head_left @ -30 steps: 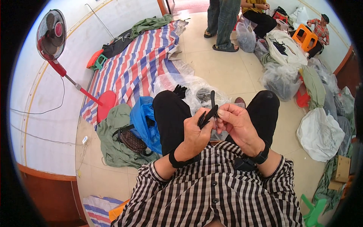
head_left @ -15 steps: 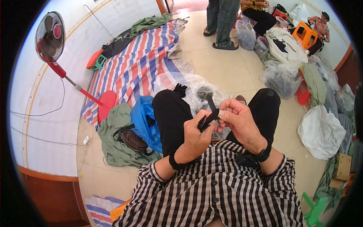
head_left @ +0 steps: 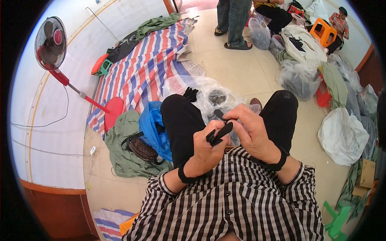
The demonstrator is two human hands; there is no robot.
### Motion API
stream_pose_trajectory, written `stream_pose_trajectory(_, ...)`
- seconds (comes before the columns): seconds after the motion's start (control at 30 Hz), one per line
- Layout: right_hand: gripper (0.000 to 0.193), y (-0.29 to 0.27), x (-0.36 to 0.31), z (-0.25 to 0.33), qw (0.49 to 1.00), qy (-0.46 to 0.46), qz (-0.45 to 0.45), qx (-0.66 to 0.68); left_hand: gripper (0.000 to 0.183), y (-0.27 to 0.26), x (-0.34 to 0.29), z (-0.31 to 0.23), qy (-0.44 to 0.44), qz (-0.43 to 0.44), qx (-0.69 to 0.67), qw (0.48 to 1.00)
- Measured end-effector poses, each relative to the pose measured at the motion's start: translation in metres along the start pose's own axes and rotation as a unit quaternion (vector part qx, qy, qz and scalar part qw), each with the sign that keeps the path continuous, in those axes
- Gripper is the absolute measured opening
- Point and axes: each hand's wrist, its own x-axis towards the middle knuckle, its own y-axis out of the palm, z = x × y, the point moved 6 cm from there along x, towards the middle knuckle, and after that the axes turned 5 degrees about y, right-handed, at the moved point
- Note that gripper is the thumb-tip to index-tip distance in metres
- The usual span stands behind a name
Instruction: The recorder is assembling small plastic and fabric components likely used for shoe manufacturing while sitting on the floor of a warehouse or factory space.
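My left hand is closed around a small bunch of black fabric strips, whose ends stick out above the thumb. Close beside it, my right hand pinches another black strip between thumb and fingers. Whether these strips are joined is hidden by the fingers. Both hands are above my lap, between my knees. Beyond them on the floor lies a clear plastic bag with small dark pieces in it. A black bundle rests on this bag by my left knee.
To the left are a blue bag, green cloth, a striped sheet and a red standing fan. Filled plastic bags and an orange stool are at the right. A person stands ahead; others sit behind.
My right hand has shifted slightly left and curled in closer to my left hand. The upper strip, upright before, now tilts left with less of it showing.
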Motion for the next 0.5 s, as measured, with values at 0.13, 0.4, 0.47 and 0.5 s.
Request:
stream_pose_trajectory(0.13,0.014,0.002,0.000,-0.002,1.000,-0.008,0.021,-0.005,0.014,-0.001,0.003,-0.004,0.034,-0.036,0.014,0.999)
stream_pose_trajectory(0.4,0.014,-0.004,-0.004,-0.006,0.999,-0.007,0.018,0.040,0.011,0.001,0.004,-0.008,0.070,0.034,0.063,0.995)
stream_pose_trajectory(0.47,0.016,0.002,-0.007,-0.025,0.963,0.140,0.045,0.227,0.010,0.001,0.003,-0.007,0.057,0.025,0.027,0.998)
stream_pose_trajectory(0.5,0.016,0.001,-0.006,-0.027,0.963,0.139,0.047,0.227,0.009,0.001,0.003,-0.006,0.037,0.037,0.015,0.999)
